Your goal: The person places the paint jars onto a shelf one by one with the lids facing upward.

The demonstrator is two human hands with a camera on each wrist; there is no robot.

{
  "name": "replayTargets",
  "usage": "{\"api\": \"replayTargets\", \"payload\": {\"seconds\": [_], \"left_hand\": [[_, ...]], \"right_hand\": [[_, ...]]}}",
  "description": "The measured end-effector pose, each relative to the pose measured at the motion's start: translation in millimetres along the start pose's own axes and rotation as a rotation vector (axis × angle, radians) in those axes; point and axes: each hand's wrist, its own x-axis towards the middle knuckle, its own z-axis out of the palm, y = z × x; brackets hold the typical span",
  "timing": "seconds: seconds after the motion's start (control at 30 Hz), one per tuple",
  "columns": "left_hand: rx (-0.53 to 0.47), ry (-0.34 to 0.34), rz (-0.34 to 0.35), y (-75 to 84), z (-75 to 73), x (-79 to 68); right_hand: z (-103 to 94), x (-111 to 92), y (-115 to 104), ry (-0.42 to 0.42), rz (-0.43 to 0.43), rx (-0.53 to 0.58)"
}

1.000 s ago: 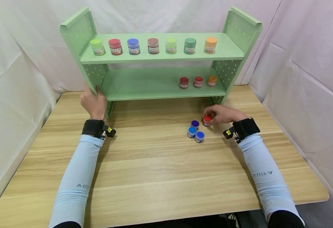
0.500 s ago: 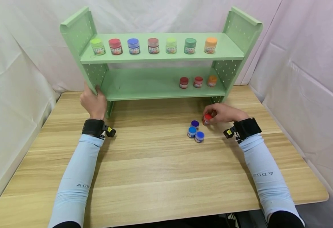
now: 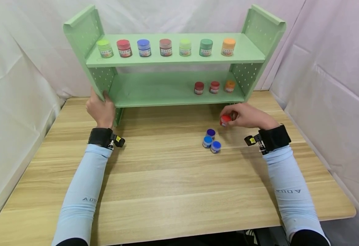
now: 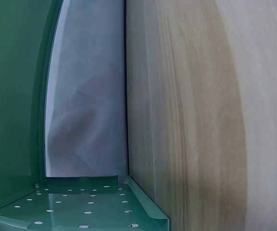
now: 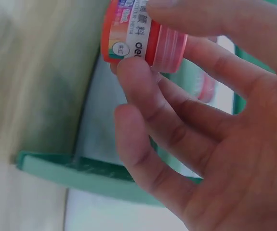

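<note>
My right hand (image 3: 245, 115) pinches a small red paint jar (image 3: 225, 120) between thumb and fingers, in front of the green shelf's lower right. In the right wrist view the red paint jar (image 5: 136, 36) shows its printed label, and the ring and little fingers (image 5: 133, 132) are bent beside it. My left hand (image 3: 102, 110) grips the lower left side panel of the green shelf (image 3: 155, 90); the left wrist view shows only the shelf's perforated panel (image 4: 71, 204) and not the hand. Three blue-lidded paint jars (image 3: 208, 141) stand close together on the table near my right hand.
Several paint jars (image 3: 165, 48) line the upper shelf board. Three more, with dark red, red and orange lids (image 3: 214, 87), stand at the right of the lower board. The wooden table (image 3: 167, 191) extends in front; white cloth (image 3: 330, 68) hangs behind and at the sides.
My right hand has lifted the red paint jar off the table and moved it slightly toward the shelf. The left hand keeps its grip on the side panel.
</note>
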Motion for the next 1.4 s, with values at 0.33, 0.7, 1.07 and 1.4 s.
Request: {"api": "replayTargets", "payload": {"seconds": [0.33,0.7,1.07,1.4], "left_hand": [[0.007,0.011,-0.010,-0.5,-3.1,1.0],[0.019,0.003,-0.005,-2.1,-2.6,-0.4],[0.022,-0.001,-0.002,-3.0,-0.7,-1.0],[0.011,-0.002,0.005,-0.7,0.3,0.1]], "right_hand": [[-16.2,33.7,-38.0,0.096,-0.081,-0.043],[-35.2,100.6,-70.5,0.129,-0.101,-0.136],[-40.4,143.1,-86.0,0.027,-0.004,-0.268],[-43.2,158.2,-93.3,-0.060,0.123,-0.308]]}}
